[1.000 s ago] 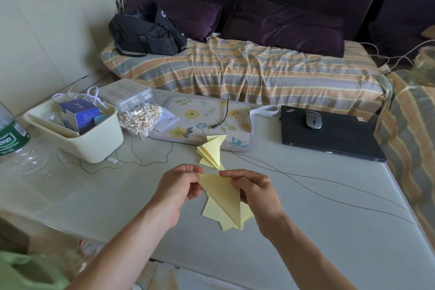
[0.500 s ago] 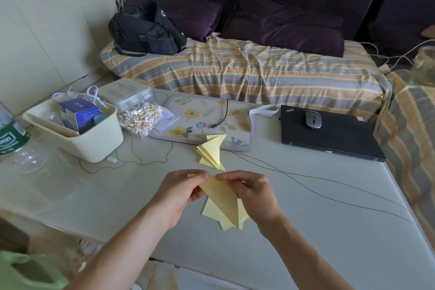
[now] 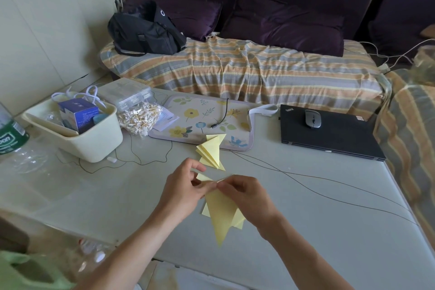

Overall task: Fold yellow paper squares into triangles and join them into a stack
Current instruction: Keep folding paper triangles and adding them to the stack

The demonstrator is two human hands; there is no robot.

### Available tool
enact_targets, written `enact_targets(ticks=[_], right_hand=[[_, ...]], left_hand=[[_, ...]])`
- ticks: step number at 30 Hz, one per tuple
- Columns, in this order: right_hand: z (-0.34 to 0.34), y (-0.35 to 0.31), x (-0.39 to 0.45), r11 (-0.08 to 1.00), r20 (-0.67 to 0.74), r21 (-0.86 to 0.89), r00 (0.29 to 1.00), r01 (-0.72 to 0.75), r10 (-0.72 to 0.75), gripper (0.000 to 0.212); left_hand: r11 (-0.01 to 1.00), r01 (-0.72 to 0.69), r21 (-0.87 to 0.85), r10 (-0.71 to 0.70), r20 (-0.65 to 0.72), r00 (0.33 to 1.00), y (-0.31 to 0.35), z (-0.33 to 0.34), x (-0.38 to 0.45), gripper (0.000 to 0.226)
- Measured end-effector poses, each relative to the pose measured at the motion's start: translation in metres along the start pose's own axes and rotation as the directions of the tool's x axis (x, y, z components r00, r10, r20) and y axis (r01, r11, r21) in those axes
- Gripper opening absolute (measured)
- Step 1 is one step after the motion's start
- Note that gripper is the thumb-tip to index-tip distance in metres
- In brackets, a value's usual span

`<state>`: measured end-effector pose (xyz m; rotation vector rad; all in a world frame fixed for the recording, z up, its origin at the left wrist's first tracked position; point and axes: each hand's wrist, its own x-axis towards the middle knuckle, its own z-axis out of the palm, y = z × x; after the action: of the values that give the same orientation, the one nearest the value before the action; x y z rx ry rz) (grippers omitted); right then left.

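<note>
Both the left hand [image 3: 182, 189] and right hand [image 3: 247, 195] pinch the folded yellow paper [image 3: 222, 214] near the paper stack [image 3: 211, 152] on the table [image 3: 306, 219].

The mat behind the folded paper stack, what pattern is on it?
Floral: yellow and blue flowers with green leaves on the cream mat, head view.

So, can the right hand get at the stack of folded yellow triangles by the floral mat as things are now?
Probably yes, once freed. The right hand pinches the yellow paper together with the left hand. The stack of folded triangles lies just beyond them on the table, with nothing between.
</note>
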<state>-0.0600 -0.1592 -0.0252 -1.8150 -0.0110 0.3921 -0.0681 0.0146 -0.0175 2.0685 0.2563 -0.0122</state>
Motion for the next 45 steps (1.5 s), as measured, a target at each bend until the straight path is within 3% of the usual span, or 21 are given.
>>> enact_targets(ticks=[4,6,9,12,18,22,36,42,45], right_hand=[[-0.001,0.001,0.003,0.998,-0.04,0.065,0.999,0.002,0.0,0.016],[-0.001,0.003,0.004,0.993,-0.073,0.116,0.997,-0.009,0.017,0.016],[-0.002,0.005,0.007,0.984,-0.078,0.177,0.996,-0.031,0.045,0.017],[-0.001,0.006,0.008,0.984,-0.065,0.176,0.997,-0.02,0.032,0.021],[-0.001,0.007,0.008,0.971,-0.03,0.234,0.998,-0.042,0.05,0.022],[-0.001,0.011,0.011,0.966,-0.024,0.253,0.998,-0.054,0.062,0.024],[-0.001,0.011,0.011,0.986,-0.05,0.169,0.999,0.016,-0.008,0.022],[0.008,0.007,0.004,0.996,0.039,0.069,0.997,0.057,-0.06,0.026],[0.009,0.006,0.003,0.996,0.063,0.07,0.996,0.05,-0.055,0.02]], left_hand=[[0.953,0.213,-0.214,-0.188,0.134,0.973,0.005,-0.001,-0.003,0.041],[0.938,0.296,-0.182,-0.242,0.271,0.932,0.007,0.0,-0.007,0.037],[0.951,0.285,-0.119,-0.22,0.384,0.897,0.007,0.003,-0.012,0.018],[0.969,0.227,-0.096,-0.182,0.344,0.921,0.003,0.002,-0.01,0.006],[0.98,-0.014,0.197,-0.016,0.152,0.988,-0.004,0.004,-0.002,0.041],[0.971,-0.101,0.219,0.067,0.157,0.985,-0.002,0.006,-0.001,0.042],[0.939,-0.218,0.268,0.157,0.233,0.96,-0.003,0.007,-0.003,0.046],[0.974,-0.188,0.129,0.179,0.078,0.981,0.004,0.005,-0.001,0.02],[0.995,-0.101,0.022,0.101,0.008,0.995,0.001,0.004,0.0,0.016]])
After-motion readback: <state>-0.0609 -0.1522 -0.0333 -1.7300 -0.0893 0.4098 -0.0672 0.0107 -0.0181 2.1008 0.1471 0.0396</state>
